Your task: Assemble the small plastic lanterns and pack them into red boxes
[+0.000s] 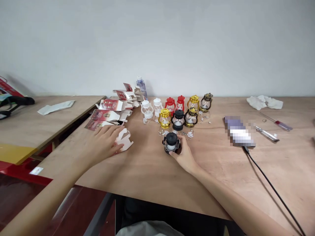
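Black miniature lantern (171, 141) in the right hand (182, 153): thumb on the near side, fingers curled behind, closed on it. Domed ribbed cap, clear globe with a pale cylinder inside, dark base, thin pale wire at the sides. Upright, in mid-bench, nearer the front edge than the other lanterns; whether the base touches cannot be told.

Left hand (104, 141) over an open carton (125, 140): fingers part-bent, thumb set apart from them. Carton pale inside, flaps splayed toward the lantern; firmness of grip cannot be told, interior unreadable.

Beyond the left hand, along the bench's left edge toward the back: red printed cartons (110, 105), lying on their sides, end flaps open, contents hidden. Clear bottle (141, 87), white cap, at the back edge by the wall; fill level unclear.

Ahead of the right hand, a cluster on the bench (147, 177): white lanterns (147, 113), red lanterns (170, 105), gold lanterns (165, 120), bronze-coloured lanterns (191, 119), another black one (178, 122). Clear globes, pale inserts within. Small paper tags (190, 134) and wires just in front.
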A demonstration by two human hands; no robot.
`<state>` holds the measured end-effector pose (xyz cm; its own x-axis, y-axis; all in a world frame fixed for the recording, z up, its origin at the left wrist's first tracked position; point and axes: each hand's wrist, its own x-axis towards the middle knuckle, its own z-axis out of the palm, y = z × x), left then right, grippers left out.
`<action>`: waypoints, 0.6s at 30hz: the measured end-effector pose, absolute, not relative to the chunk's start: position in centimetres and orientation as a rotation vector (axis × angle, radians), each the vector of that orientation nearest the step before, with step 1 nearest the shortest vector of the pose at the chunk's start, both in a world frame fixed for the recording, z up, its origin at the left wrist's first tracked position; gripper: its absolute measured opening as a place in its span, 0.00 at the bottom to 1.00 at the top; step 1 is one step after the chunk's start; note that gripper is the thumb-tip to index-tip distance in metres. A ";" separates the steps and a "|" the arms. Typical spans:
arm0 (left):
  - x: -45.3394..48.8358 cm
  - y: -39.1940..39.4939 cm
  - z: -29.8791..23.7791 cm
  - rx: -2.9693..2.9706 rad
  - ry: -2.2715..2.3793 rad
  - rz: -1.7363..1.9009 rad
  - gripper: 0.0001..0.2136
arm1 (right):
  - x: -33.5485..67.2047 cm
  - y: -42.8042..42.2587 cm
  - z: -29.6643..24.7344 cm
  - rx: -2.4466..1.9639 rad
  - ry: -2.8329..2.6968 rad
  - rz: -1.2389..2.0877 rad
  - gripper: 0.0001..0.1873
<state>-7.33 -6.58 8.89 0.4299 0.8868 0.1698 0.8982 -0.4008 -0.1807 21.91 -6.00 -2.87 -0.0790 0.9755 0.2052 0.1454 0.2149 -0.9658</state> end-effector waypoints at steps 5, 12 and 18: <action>-9.3 -4.8 6.3 -2.312 -1.726 0.083 0.34 | 21.9 -7.2 -3.0 -0.973 -1.502 0.544 0.35; -8.0 -6.3 5.9 -2.180 -1.251 -0.619 0.31 | 20.9 -10.2 -2.9 -0.468 -1.826 -0.140 0.31; -3.2 -5.9 5.8 -2.192 -0.854 -1.021 0.31 | 18.5 -10.6 -1.8 -0.600 -2.097 -0.161 0.33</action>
<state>-3.22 -5.92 5.78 0.5048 0.3063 0.8071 0.7404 -0.6344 -0.2224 18.46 -10.60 -1.82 -0.4590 0.3551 0.8144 0.4750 0.8727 -0.1128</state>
